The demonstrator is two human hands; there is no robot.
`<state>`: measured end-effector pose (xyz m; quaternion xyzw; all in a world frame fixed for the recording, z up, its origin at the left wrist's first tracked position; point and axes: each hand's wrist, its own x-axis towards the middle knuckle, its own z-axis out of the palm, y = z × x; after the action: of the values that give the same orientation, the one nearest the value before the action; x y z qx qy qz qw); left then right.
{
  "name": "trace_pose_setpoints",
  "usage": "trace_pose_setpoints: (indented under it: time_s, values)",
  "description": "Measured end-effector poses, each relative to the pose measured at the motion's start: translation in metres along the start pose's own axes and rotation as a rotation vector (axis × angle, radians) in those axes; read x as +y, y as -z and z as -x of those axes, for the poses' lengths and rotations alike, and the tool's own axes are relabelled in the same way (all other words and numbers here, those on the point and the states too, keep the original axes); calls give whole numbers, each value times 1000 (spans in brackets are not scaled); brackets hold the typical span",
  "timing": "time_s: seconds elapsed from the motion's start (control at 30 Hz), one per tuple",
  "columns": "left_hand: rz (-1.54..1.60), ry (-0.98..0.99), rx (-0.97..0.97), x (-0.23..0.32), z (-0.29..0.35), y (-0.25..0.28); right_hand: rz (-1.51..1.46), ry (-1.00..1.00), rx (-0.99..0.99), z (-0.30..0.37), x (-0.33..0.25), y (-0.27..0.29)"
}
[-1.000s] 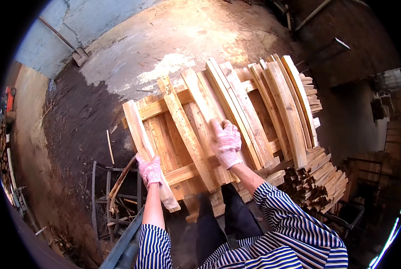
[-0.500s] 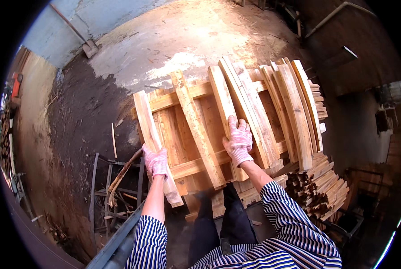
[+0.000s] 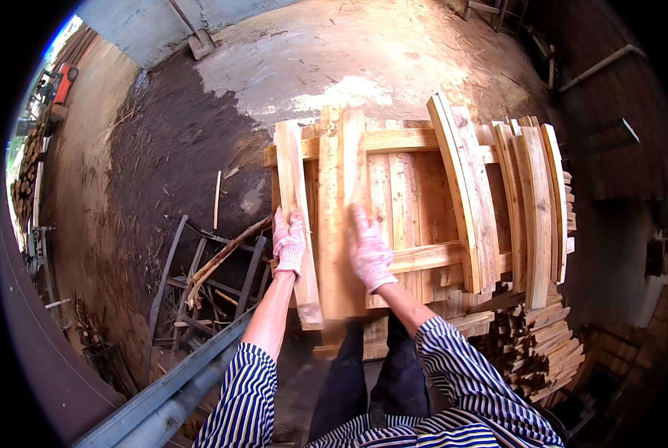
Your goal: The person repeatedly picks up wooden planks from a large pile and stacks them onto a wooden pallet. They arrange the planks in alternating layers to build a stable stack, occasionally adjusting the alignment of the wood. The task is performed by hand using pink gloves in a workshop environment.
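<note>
Across left part of wood stack (image 3: 405, 198): left hand (image 3: 288, 243) clamped on outer board (image 3: 298, 194); right hand (image 3: 371, 255), blurred, spread open against middle board pair (image 3: 332, 209). Since half-second ago, pair closed up leftward, baring more crosspiece (image 3: 409, 140); boards apparently bunching.

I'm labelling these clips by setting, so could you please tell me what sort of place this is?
Probably a timber workshop or wood yard: loose planks lie across wooden rails, cut pieces are stacked at the right, and wood scraps litter the floor.
</note>
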<state>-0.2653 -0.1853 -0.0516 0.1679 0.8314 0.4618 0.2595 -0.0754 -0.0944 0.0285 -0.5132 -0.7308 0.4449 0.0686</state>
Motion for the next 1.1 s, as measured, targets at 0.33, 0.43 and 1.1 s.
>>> trace_pose_setpoints:
  time_s: [0.33,0.43,1.1]
  values:
    - [12,91,-61,7,4,2,871,-134,266,-42,46,106]
    - [103,15,-37,-24,-17,-6,1193,12,488,-77,132,162]
    - [-5,103,6,-6,-1,20,304,59,-207,-17,15,73]
